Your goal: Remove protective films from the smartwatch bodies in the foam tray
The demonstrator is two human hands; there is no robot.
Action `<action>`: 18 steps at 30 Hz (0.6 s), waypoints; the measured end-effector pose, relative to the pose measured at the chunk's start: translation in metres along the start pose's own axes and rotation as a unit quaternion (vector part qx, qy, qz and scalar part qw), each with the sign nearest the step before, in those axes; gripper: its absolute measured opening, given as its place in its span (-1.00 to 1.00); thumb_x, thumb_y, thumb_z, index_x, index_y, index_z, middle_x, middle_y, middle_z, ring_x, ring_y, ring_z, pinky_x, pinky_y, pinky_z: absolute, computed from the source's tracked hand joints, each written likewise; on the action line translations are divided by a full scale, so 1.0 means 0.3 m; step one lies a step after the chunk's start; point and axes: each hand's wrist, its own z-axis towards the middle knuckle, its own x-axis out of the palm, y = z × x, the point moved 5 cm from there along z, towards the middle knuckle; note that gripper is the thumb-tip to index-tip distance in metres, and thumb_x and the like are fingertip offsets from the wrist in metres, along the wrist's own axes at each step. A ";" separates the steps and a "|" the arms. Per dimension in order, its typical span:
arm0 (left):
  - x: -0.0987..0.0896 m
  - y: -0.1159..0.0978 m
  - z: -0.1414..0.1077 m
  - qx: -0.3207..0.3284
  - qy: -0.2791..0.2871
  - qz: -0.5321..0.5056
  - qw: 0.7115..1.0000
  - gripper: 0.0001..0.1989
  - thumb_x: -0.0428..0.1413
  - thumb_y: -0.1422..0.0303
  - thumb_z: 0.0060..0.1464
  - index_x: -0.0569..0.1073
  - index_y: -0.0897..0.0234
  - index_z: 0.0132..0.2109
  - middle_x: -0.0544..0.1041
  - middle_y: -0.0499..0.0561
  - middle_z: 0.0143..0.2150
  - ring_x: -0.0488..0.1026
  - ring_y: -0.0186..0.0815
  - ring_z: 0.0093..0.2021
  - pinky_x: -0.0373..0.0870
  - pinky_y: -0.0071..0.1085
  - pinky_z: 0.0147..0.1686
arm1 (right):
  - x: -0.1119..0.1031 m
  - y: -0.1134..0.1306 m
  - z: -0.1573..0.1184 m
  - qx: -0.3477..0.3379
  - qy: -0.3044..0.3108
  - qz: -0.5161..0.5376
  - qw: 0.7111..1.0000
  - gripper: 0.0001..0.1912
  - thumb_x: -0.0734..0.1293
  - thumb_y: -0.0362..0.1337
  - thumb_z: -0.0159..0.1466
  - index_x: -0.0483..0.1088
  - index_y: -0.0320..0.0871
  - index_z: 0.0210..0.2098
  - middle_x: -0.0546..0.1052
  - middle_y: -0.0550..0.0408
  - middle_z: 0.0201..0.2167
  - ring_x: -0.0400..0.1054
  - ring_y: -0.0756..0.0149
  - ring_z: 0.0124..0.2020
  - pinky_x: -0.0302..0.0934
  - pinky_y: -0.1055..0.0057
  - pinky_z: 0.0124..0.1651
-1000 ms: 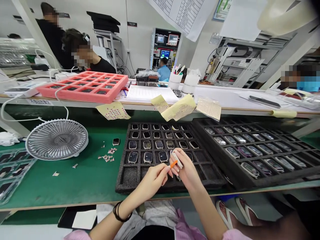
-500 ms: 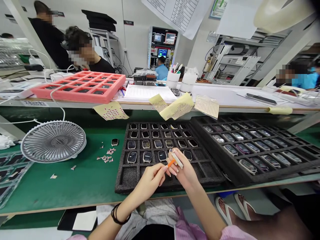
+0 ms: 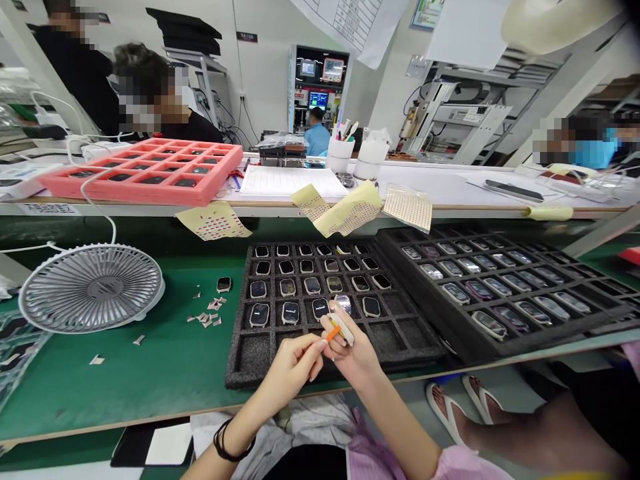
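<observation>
Fingers [image 3: 314, 355] on both hands are curled and pinching, and the two hands nearly touch. A long green bench [image 3: 125, 380] runs across the view, with a white shelf [image 3: 430, 193] behind it. Two black foam trays sit on the green top. The middle tray [image 3: 237, 373] has rows of square holes, and most of the top rows hold dark watches [image 3: 259, 315]. Its bottom row has no watches that I can see. The tray on the right [image 3: 505, 350] is full of shiny watches [image 3: 489, 325]. A gray round fan [image 3: 91, 288] sits near the left end of the bench. A pink foam tray [image 3: 140, 193] sits up on the shelf, and yellow dotted sheets [image 3: 213, 221] hang over the shelf edge.

The left hand [image 3: 293, 369] pinches an orange stick [image 3: 333, 333] between its thumb and first finger. The right hand [image 3: 353, 353] pinches a small white piece [image 3: 341, 329]. Its tip is almost touching the orange stick. Both things are above the middle tray, near its front edge. It is too small to tell what the white piece is. Black bands [image 3: 227, 443] circle the left wrist. Tiny paper bits [image 3: 210, 310] lie on the bench near one loose watch [image 3: 225, 285].
</observation>
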 end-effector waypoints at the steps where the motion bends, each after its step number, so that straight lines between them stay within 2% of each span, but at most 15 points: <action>1: -0.003 0.007 -0.006 -0.002 -0.005 -0.007 1.000 -0.51 -0.06 -0.01 0.14 0.41 0.38 -0.39 0.19 -0.16 -0.72 0.03 -0.56 -0.69 -0.04 -0.58 -0.62 | 0.001 -0.009 0.003 -0.005 -0.011 0.007 1.000 -0.66 0.37 -0.14 0.16 0.09 -0.09 -0.34 0.10 0.39 -0.72 -0.26 0.63 -0.76 -0.27 0.62 -0.70; 6: -0.039 0.040 -0.036 -0.019 -0.038 -0.020 0.999 -0.49 -0.04 -0.05 0.10 0.40 0.37 -0.38 0.16 -0.18 -0.73 0.00 -0.56 -0.71 -0.07 -0.58 -0.65 | 0.005 -0.051 0.018 0.003 -0.034 0.005 0.999 -0.67 0.37 -0.17 0.17 0.08 -0.09 -0.35 0.08 0.38 -0.72 -0.29 0.63 -0.76 -0.33 0.60 -0.68; 10: -0.079 0.034 -0.053 -0.018 -0.105 -0.019 0.994 -0.48 -0.05 -0.08 0.09 0.36 0.35 -0.40 0.14 -0.18 -0.71 0.01 -0.55 -0.69 -0.06 -0.59 -0.64 | 0.002 -0.060 0.012 -0.046 -0.080 -0.061 0.994 -0.72 0.33 -0.13 0.19 0.12 -0.07 -0.33 0.08 0.37 -0.72 -0.21 0.61 -0.75 -0.30 0.61 -0.68; 14: -0.066 0.014 -0.049 -0.006 -0.113 0.033 0.993 -0.52 0.06 -0.04 0.03 0.31 0.35 -0.44 0.24 -0.12 -0.58 0.10 -0.55 -0.58 0.02 -0.61 -0.58 | 0.005 -0.095 -0.007 -0.057 -0.118 -0.194 0.972 -0.71 0.31 -0.05 0.20 0.17 -0.06 -0.25 0.27 0.26 -0.53 0.03 0.58 -0.63 -0.15 0.65 -0.64; 16: -0.059 0.022 -0.046 -0.020 -0.111 0.025 0.993 -0.52 0.03 -0.04 0.06 0.24 0.33 -0.48 0.19 -0.14 -0.60 0.06 -0.55 -0.60 0.00 -0.60 -0.59 | 0.008 -0.098 -0.011 -0.076 -0.106 -0.266 0.955 -0.72 0.27 -0.03 0.23 0.18 -0.07 -0.24 0.29 0.20 -0.45 0.09 0.54 -0.56 -0.07 0.64 -0.61; 18: -0.079 0.034 -0.056 -0.035 -0.116 0.011 0.993 -0.52 -0.01 -0.06 0.07 0.21 0.30 -0.48 0.11 -0.18 -0.64 0.00 -0.56 -0.64 -0.04 -0.59 -0.62 | -0.009 -0.059 -0.015 -0.128 -0.115 -0.331 0.928 -0.74 0.25 -0.04 0.25 0.18 -0.07 -0.24 0.30 0.16 -0.39 0.12 0.50 -0.50 -0.02 0.61 -0.58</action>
